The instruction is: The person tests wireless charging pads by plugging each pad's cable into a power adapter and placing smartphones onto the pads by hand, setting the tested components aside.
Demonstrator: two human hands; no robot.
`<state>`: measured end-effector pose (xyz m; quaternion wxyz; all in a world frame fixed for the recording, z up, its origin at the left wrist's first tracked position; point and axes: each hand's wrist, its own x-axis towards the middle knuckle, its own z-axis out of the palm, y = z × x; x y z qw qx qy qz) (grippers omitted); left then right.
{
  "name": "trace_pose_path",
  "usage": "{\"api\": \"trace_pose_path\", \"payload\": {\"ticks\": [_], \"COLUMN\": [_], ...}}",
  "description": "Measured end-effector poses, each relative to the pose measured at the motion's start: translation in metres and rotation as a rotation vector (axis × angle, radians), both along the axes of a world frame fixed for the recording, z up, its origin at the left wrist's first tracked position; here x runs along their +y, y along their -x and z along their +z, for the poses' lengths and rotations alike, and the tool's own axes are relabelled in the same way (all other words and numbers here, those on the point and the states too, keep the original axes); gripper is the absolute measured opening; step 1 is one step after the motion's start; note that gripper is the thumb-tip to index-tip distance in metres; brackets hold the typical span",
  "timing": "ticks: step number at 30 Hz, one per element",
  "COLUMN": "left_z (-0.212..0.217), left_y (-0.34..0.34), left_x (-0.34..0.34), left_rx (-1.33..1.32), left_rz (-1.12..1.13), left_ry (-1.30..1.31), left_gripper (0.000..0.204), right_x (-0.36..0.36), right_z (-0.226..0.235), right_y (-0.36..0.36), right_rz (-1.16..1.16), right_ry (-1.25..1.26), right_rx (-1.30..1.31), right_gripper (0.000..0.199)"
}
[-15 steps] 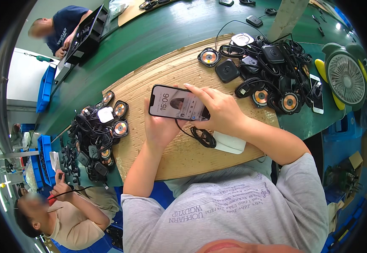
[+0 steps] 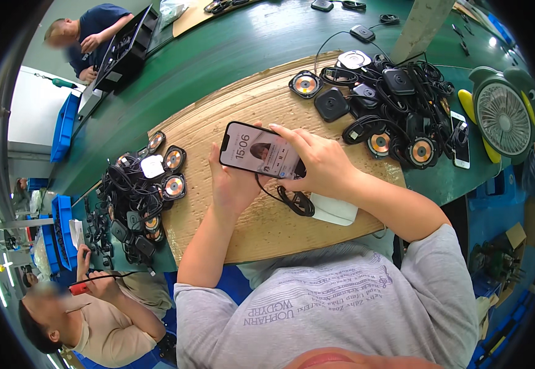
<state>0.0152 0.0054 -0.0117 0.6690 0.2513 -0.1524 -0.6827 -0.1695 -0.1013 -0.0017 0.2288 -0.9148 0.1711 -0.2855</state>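
Observation:
A smartphone [image 2: 261,150] with its lit screen facing up is held over the brown cardboard sheet [image 2: 261,240]. My left hand [image 2: 233,190] supports it from below, thumb along the left edge. My right hand [image 2: 326,160] grips its right end, fingers at the far edge and thumb at the near edge. A coiled black cable [image 2: 298,204] hangs beneath the phone, its upper end hidden behind the phone and hands. Next to the coil, a flat white piece [image 2: 335,210] lies partly under my right wrist. Whatever is under the phone is hidden.
Tangled cables with round copper-coil pads [image 2: 173,187] lie at left. Another heap of black square pads [image 2: 396,81] and cables lies at right, beside a white phone [image 2: 461,154] and a fan [image 2: 502,111]. Two co-workers sit leftward, one holding a red-handled tool [image 2: 79,288].
My hands and the phone stay almost in place. At lower left the co-worker's hands have shifted with the red-handled tool; the far-left person has raised a hand toward the head.

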Motion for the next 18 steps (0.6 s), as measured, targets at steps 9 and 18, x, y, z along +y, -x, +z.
{"api": "trace_pose_path", "payload": {"ticks": [9,18], "left_z": [0.0030,0.0007], "left_y": [0.0009,-0.0007], "left_x": [0.0004,-0.0013], "left_rx": [-0.041,0.014], "left_rz": [0.003,-0.028], "left_ry": [-0.012,0.038], "left_gripper": [0.078,0.078], "right_x": [0.0000,-0.0002], "right_z": [0.0000,-0.0020], "right_y": [-0.0008,-0.0008], "right_rz": [0.015,0.008], "right_ry": [-0.003,0.006], "right_rx": [0.007,-0.002], "right_gripper": [0.093,0.094]}}
